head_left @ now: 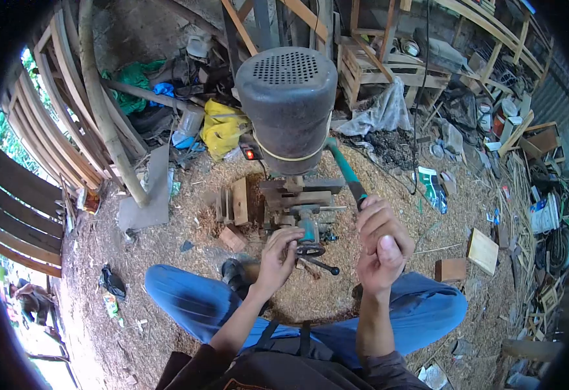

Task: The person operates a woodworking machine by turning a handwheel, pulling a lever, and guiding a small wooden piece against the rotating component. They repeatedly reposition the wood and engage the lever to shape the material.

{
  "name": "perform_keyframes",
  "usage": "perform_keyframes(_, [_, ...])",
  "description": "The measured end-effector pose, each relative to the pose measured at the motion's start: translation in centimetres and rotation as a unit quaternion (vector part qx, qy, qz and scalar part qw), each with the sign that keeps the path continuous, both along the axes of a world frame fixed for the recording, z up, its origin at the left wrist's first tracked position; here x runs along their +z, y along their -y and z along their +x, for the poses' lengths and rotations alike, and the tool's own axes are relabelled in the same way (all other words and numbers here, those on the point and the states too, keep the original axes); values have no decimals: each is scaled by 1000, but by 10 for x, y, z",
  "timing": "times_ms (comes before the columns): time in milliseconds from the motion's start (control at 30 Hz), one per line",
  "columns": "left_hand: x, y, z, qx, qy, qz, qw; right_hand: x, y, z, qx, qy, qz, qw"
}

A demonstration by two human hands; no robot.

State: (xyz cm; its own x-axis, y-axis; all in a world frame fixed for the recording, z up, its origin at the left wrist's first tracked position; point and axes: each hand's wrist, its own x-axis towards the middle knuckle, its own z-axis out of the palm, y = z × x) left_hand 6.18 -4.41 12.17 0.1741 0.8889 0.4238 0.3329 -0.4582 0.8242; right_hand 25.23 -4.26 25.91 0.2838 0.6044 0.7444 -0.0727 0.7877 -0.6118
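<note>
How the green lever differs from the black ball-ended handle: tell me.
The lever is mostly green; the ball-ended handle is black. The lever looks longer than the handle. The right hand grips the lever's end; the handle's ball is free. Both are rod-shaped.

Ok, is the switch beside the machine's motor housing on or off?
Apparently on: the switch glows red-orange beside the dark motor housing. Whether the motor is actually turning, I cannot tell.
</note>
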Motion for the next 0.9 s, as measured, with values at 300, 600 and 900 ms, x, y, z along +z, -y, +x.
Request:
perform_keyframes(300, [-9, 2, 20, -29, 17, 45, 998, -30, 15, -6, -5, 12, 23, 1000])
perform_keyframes(600, [10, 4, 34, -55, 25, 64, 996, -35, 18, -2, -30, 10, 11, 999])
perform_keyframes(900, [59, -11, 76, -146, -6, 181, 973, -52, 33, -8, -29, 22, 10, 999])
